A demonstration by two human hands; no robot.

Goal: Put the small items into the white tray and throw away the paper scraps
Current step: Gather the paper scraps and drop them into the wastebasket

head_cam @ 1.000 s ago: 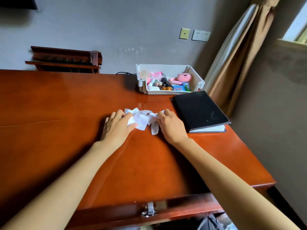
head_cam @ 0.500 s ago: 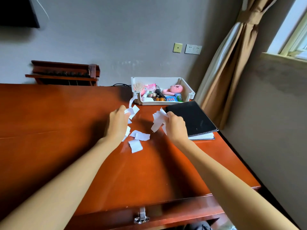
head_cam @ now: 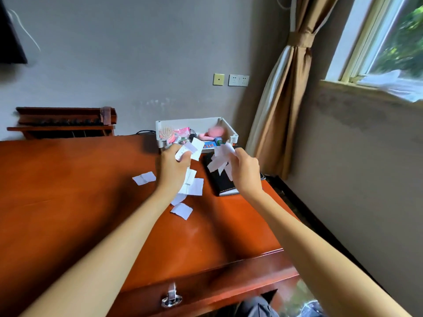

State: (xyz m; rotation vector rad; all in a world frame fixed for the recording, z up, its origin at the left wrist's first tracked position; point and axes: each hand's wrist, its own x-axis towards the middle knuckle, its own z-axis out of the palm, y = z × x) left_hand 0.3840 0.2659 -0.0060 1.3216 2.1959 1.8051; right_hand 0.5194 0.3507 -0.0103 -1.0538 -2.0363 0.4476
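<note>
My left hand (head_cam: 172,167) and right hand (head_cam: 246,170) clutch paper scraps (head_cam: 220,156); the white tray (head_cam: 194,121) seems filled, though blurred; loose scraps (head_cam: 182,210) lie on the desk (head_cam: 68,191).

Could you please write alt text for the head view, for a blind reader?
Left hand and right hand each hold paper scraps above a desk; more scraps lie on it. Beyond sit a filled white tray and a black notebook.

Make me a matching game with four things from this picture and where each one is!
Things:
1. white tray
2. black notebook
3. pink toy
4. right hand

Places or states:
A. gripping paper scraps
B. lying flat near the desk's right edge
C. standing at the desk's far edge
D. inside the tray

Pairs: 1-C, 2-B, 3-D, 4-A
</note>
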